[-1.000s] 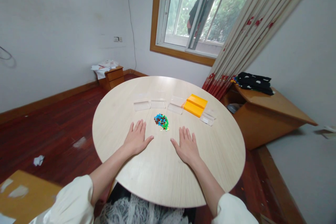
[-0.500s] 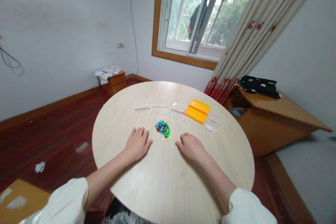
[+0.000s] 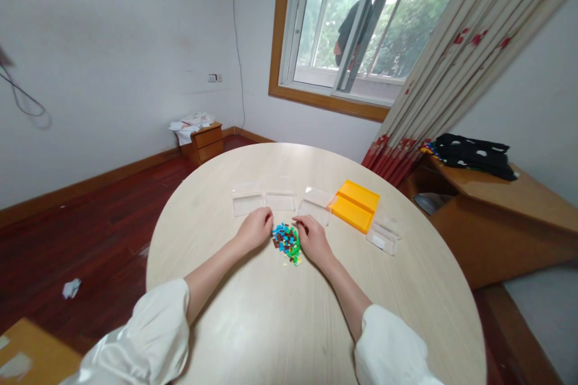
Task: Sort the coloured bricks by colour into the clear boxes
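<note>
A pile of small blue, brown, green and pale yellow plastic pieces [image 3: 286, 242] lies on the round table. My left hand [image 3: 256, 228] is at the pile's left edge, fingers curled inward and pressed together; whatever they hold, if anything, is hidden. On the other side, my right hand [image 3: 315, 242] is bent at the pile's upper right edge, index finger and thumb apart, with nothing visible between them. Just beyond the hands are clear plastic boxes: a left one [image 3: 247, 204], a middle one [image 3: 280, 201] and a right one [image 3: 315, 212].
A yellow two-part tray [image 3: 354, 205] lies at the right of the table [image 3: 289, 325], beside another clear box [image 3: 382, 239]. A tilted wooden cabinet [image 3: 492, 216] with dark cloth on top stands at the right. Behind are a small drawer unit [image 3: 208, 139], a curtain and a window; a person is outside.
Both hands have moved forward and inward, from lying flat on the table to either side of the pile. Their fingers have curled. The view has shifted slightly.
</note>
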The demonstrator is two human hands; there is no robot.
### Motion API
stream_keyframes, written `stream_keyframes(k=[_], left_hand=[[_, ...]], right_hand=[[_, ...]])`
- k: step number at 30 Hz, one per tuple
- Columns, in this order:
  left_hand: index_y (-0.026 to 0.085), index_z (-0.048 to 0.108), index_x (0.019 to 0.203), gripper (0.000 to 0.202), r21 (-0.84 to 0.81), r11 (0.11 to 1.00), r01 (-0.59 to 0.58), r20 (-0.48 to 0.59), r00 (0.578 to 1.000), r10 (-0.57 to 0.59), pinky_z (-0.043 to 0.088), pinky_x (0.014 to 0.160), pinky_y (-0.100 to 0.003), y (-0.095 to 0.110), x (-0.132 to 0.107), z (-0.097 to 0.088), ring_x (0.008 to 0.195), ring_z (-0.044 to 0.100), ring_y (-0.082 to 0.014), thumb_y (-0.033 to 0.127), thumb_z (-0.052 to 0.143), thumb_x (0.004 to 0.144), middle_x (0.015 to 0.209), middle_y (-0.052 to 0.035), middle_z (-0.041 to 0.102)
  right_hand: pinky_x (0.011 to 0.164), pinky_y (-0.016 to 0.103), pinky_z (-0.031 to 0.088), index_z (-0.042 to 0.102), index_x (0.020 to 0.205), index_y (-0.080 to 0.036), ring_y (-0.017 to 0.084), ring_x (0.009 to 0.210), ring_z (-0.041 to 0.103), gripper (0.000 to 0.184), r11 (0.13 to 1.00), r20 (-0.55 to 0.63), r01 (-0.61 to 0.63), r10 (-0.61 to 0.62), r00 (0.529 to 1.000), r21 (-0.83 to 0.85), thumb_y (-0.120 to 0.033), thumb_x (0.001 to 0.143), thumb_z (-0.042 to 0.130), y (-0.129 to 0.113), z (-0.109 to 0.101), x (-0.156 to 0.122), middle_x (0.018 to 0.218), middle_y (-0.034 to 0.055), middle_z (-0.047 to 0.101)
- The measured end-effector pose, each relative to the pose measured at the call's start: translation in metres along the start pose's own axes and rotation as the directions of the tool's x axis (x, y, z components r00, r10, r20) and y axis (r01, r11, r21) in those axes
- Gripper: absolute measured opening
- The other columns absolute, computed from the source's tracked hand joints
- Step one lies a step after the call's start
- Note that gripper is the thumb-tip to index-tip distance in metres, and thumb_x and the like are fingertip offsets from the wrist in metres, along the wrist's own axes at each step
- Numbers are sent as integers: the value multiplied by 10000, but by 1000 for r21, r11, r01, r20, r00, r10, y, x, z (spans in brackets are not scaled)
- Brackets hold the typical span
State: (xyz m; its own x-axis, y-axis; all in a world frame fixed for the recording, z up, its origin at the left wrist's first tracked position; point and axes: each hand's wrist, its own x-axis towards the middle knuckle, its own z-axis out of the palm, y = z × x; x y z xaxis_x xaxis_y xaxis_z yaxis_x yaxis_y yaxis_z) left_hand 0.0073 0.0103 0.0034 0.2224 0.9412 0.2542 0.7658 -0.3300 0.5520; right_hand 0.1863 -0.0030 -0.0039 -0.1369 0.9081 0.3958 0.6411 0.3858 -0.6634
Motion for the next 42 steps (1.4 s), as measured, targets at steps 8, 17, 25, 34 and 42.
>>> stream_keyframes(k=[8, 17, 25, 34, 42], left_hand=[[205, 634, 1073, 342, -39, 994, -106, 84, 991, 109, 448, 790, -278, -10, -2, 16, 895, 565, -170, 129, 394, 841, 950, -59, 597], [202, 692, 983, 333, -70, 980, -188, 90, 977, 194, 444, 795, -292, -15, 0, 19, 883, 541, -175, 94, 426, 814, 918, -64, 583], [148, 662, 918, 237, -155, 979, -133, -55, 991, 126, 457, 785, -285, -9, 1, 12, 850, 556, -169, 150, 431, 863, 874, -70, 586], [160, 535, 1223, 386, 275, 961, -22, -228, 970, 88, 353, 953, -460, -19, 3, 11, 1123, 440, -292, 204, 472, 844, 1223, -150, 502], [139, 509, 1249, 393, 303, 953, -27, -110, 992, 63, 335, 981, -453, -18, 7, 18, 1148, 449, -289, 224, 426, 875, 1256, -156, 523]], right_hand=[[814, 290, 473, 696, 967, -193, 157, 885, 596, 349, 999, 149, -19, 23, 989, -29, -87, 821, 397, 7, 2, 5, 927, 63, 633], [871, 297, 452, 714, 931, -188, 158, 921, 564, 379, 999, 170, -31, 27, 985, 20, -34, 776, 404, 8, 4, 4, 920, 61, 603], [846, 283, 460, 699, 956, -174, 150, 894, 581, 360, 998, 142, -28, 21, 990, 50, -69, 820, 383, 9, 4, 4, 913, 64, 619], [835, 348, 466, 697, 925, -178, 182, 904, 572, 338, 994, 94, 93, -97, 991, 52, -37, 781, 426, 22, 10, 3, 907, 76, 634], [817, 348, 465, 681, 887, -169, 190, 871, 577, 273, 995, 31, 95, -95, 995, -14, -71, 805, 440, 24, 13, 3, 874, 82, 644]])
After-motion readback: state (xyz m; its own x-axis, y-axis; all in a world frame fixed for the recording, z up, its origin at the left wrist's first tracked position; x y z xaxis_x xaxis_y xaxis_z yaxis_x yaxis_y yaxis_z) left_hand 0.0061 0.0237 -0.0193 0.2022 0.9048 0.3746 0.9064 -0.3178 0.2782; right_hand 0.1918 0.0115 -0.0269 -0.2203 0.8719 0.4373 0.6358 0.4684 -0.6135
